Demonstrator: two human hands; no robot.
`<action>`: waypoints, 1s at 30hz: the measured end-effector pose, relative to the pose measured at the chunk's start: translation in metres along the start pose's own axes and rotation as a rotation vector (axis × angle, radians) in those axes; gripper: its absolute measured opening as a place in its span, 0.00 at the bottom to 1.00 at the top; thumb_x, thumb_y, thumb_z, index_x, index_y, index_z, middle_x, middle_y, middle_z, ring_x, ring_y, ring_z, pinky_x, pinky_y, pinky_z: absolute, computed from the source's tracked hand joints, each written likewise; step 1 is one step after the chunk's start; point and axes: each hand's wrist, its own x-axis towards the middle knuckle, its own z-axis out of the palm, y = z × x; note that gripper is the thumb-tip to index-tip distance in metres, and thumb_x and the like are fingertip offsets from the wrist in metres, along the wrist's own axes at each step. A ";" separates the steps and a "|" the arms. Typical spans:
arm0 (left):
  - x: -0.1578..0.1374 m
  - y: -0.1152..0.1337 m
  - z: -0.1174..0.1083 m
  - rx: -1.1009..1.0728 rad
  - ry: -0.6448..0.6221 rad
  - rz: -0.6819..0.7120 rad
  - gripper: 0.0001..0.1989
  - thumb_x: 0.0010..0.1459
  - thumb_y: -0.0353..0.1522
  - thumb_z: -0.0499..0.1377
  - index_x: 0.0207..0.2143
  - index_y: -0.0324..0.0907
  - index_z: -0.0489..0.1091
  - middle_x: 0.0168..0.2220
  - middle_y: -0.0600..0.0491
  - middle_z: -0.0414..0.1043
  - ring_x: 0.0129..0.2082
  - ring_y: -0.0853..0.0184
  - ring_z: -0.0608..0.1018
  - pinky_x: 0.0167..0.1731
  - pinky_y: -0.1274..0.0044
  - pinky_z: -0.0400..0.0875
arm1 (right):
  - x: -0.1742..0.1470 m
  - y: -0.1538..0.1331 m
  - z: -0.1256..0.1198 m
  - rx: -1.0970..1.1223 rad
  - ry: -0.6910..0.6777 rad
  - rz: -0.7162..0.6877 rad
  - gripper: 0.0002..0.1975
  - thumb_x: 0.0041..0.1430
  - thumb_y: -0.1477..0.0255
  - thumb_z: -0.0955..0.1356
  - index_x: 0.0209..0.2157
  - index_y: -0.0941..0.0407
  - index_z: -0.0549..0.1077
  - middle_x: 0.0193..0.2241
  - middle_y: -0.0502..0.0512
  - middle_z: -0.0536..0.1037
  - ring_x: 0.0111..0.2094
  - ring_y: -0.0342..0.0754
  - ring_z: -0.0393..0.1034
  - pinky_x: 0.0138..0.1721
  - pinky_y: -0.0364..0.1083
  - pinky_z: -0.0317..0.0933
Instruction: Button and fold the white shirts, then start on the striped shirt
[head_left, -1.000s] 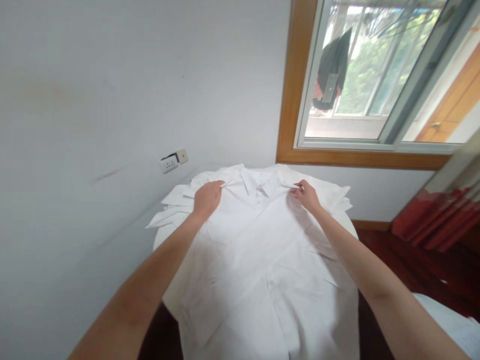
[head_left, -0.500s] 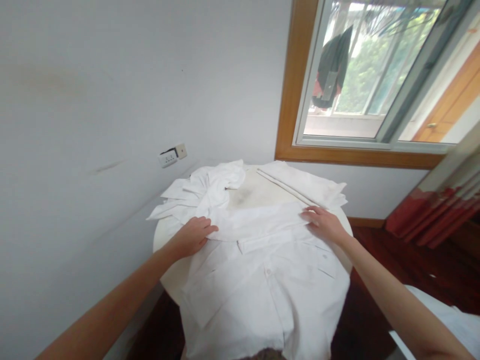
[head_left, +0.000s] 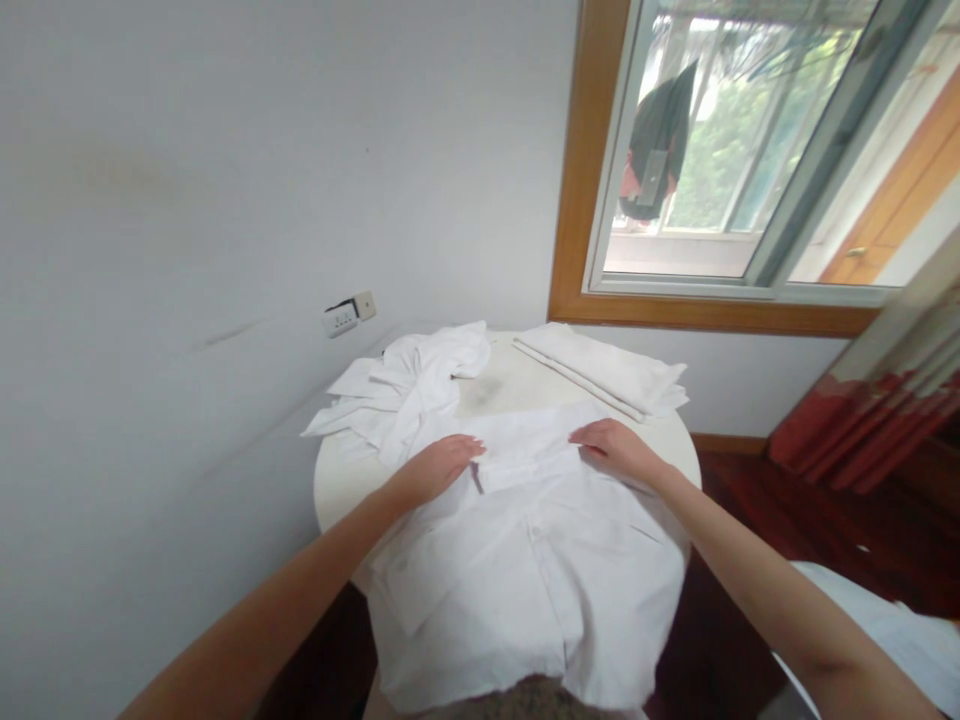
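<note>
A white button-up shirt point(head_left: 487, 590) lies spread over a round white table point(head_left: 337, 490), its front placket running down the middle and its lower part hanging over the near edge. My left hand point(head_left: 444, 468) has its fingers closed on the shirt by the left end of the collar band. On the other side, my right hand point(head_left: 613, 450) grips the cloth at the collar's right end. The fingertips of both hands point inward, and the undersides of the fingers are hidden.
A crumpled white garment point(head_left: 412, 380) lies at the table's back left, folded white cloth point(head_left: 607, 370) at its back right. Behind them are the wall with a socket point(head_left: 341, 319) and a wood-framed window point(head_left: 568, 200). A red-and-cream curtain point(head_left: 847, 420) hangs at right; white fabric point(head_left: 877, 620) shows low right.
Both my hands have moved inward along the collar, the left to the right and the right to the left. The shirt's lower edge has shifted slightly.
</note>
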 end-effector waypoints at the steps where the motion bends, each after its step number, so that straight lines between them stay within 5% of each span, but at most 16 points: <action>1: 0.000 0.001 -0.003 -0.020 0.025 -0.034 0.20 0.66 0.31 0.43 0.56 0.44 0.65 0.55 0.51 0.69 0.57 0.67 0.67 0.58 0.69 0.62 | 0.001 0.000 -0.002 0.017 0.002 0.024 0.19 0.60 0.74 0.60 0.48 0.51 0.75 0.47 0.52 0.77 0.48 0.48 0.70 0.53 0.48 0.59; 7: -0.014 0.020 -0.017 -0.038 0.041 -0.031 0.20 0.66 0.31 0.43 0.56 0.44 0.64 0.56 0.52 0.68 0.58 0.68 0.66 0.59 0.70 0.61 | -0.018 -0.004 -0.019 0.117 0.045 0.059 0.20 0.63 0.73 0.57 0.51 0.49 0.73 0.49 0.49 0.76 0.50 0.47 0.70 0.52 0.47 0.61; 13: -0.034 0.043 -0.022 -0.015 -0.083 0.013 0.16 0.65 0.39 0.48 0.50 0.48 0.70 0.50 0.53 0.73 0.52 0.65 0.71 0.55 0.70 0.63 | -0.039 -0.016 -0.019 0.155 -0.131 -0.017 0.18 0.61 0.67 0.60 0.49 0.51 0.75 0.51 0.52 0.75 0.52 0.50 0.68 0.55 0.49 0.58; 19: -0.016 0.013 -0.051 0.364 0.155 -0.577 0.24 0.65 0.41 0.43 0.30 0.41 0.74 0.31 0.46 0.75 0.38 0.60 0.75 0.40 0.70 0.69 | -0.006 0.021 -0.023 -0.035 0.151 0.407 0.19 0.64 0.62 0.58 0.42 0.54 0.77 0.43 0.56 0.79 0.45 0.51 0.72 0.47 0.47 0.63; 23: 0.005 -0.008 -0.053 0.426 0.038 -0.931 0.30 0.62 0.48 0.42 0.29 0.38 0.75 0.30 0.42 0.76 0.35 0.56 0.77 0.33 0.70 0.68 | 0.027 0.044 -0.021 -0.250 0.115 0.729 0.19 0.65 0.66 0.57 0.44 0.57 0.76 0.42 0.63 0.78 0.45 0.53 0.72 0.44 0.48 0.63; 26: 0.018 -0.012 -0.043 0.406 -0.056 -1.047 0.33 0.61 0.51 0.41 0.33 0.35 0.76 0.32 0.39 0.76 0.36 0.53 0.78 0.32 0.70 0.68 | 0.044 0.046 -0.012 -0.260 -0.026 0.916 0.25 0.65 0.59 0.56 0.43 0.60 0.76 0.42 0.69 0.77 0.46 0.58 0.71 0.43 0.52 0.63; 30: 0.025 -0.014 -0.032 0.381 -0.060 -1.066 0.30 0.61 0.49 0.43 0.36 0.35 0.75 0.35 0.39 0.76 0.38 0.54 0.78 0.34 0.70 0.67 | 0.055 0.040 0.003 -0.248 -0.095 0.920 0.25 0.65 0.58 0.57 0.43 0.62 0.76 0.43 0.70 0.77 0.47 0.61 0.71 0.43 0.55 0.64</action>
